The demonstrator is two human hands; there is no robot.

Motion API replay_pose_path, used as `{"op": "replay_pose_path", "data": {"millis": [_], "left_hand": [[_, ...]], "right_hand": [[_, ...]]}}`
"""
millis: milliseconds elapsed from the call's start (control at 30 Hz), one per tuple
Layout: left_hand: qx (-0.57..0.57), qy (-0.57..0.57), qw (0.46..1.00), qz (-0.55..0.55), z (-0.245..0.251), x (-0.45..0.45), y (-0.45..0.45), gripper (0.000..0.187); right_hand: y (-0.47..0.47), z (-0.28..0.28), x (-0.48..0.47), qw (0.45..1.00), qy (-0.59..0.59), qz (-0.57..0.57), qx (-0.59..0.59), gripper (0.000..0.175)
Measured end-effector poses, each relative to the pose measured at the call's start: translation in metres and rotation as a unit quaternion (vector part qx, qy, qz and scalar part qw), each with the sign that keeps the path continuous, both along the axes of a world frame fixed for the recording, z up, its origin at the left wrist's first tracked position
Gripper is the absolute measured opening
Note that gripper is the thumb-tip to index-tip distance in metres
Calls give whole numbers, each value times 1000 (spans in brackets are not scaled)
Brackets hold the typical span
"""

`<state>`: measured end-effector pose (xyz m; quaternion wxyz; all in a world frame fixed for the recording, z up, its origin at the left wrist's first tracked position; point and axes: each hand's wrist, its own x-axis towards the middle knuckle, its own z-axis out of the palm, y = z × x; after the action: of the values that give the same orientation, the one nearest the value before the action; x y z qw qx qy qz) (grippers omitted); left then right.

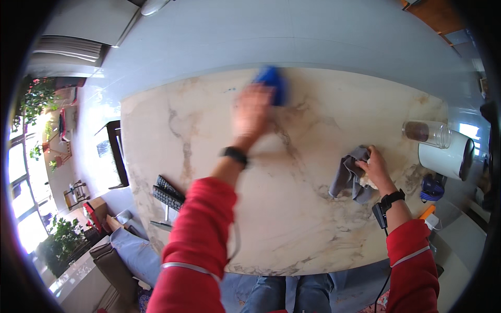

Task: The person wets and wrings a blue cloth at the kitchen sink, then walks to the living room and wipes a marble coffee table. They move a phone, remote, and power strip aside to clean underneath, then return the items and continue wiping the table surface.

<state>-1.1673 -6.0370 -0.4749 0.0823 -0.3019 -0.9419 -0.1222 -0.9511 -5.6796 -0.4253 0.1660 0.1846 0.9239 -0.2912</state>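
Near the far edge of a marble-patterned table [235,156], my left hand [252,109] is on a blue cloth [276,86]; both are blurred. My right hand [373,166] grips a crumpled grey cloth [344,172] at the table's right part, with something pale bunched under the palm. A black band is on each wrist. Small blue marks [229,90] show on the tabletop just left of the blue cloth.
A glass jar [438,134] with dark contents, a white container [444,154] and a dark blue coiled item [432,187] stand at the right. Black patterned objects [168,193] lie near my left forearm. A dark-framed item [116,152] is beyond the left edge.
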Motion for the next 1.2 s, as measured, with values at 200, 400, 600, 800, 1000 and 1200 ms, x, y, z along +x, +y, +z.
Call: {"op": "replay_pose_path", "data": {"millis": [200, 400, 600, 800, 1000, 1200], "left_hand": [[26, -56, 796, 602, 17, -24, -275, 48], [-7, -40, 992, 122, -13, 134, -9, 43], [42, -212, 958, -190, 32, 274, 51, 44], [33, -265, 889, 371, 35, 62, -192, 44], [68, -137, 949, 275, 8, -62, -42, 57], [186, -115, 976, 8, 10, 69, 169, 38]], "right_hand": [[5, -12, 4, 1000, 9, -20, -15, 51], [20, -33, 10, 992, 19, -48, -117, 57], [19, -23, 0, 1000, -16, -12, 5, 54], [6, -4, -2, 1000, 13, 8, 2, 48], [5, 2, -6, 1000, -4, -6, -27, 43], [6, -3, -8, 1000, 7, 15, -24, 47]]}}
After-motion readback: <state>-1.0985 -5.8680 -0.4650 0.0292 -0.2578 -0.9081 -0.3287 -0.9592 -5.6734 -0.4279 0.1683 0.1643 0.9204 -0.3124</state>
